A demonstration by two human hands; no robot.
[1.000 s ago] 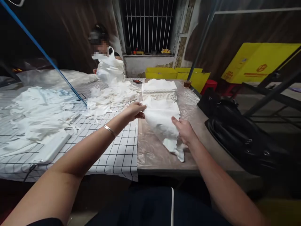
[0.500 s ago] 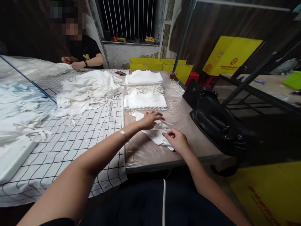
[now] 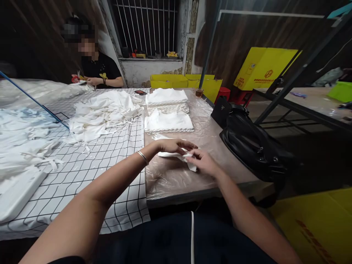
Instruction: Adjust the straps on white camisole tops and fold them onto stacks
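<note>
A thin white garment (image 3: pixel 167 155) lies bunched on the plastic-covered end of the table, just in front of me. My left hand (image 3: pixel 174 146) reaches over it from the left, its thumb and curved fingers closed about the cloth. From the right, my right hand (image 3: pixel 205 161) pinches the near edge, where a corner of fabric hangs down. The two hands' fingertips meet or nearly meet, and part of the garment is hidden under them. Just beyond are two neat stacks of folded white garments, a nearer stack (image 3: pixel 169 123) and a farther stack (image 3: pixel 166 96).
A loose heap of white garments (image 3: pixel 107 110) covers the checked cloth (image 3: pixel 118 176) on the left. Across the table a person (image 3: pixel 101 69) handles scissors. A black bag (image 3: pixel 247 143) sits at the table's right edge; a glass (image 3: pixel 199 93) and a phone (image 3: pixel 140 92) lie farther back.
The garment, spread flatter before, is now gathered and folded over. My right hand has moved slightly up and left, and the left hand has come down onto the cloth beside it.
</note>
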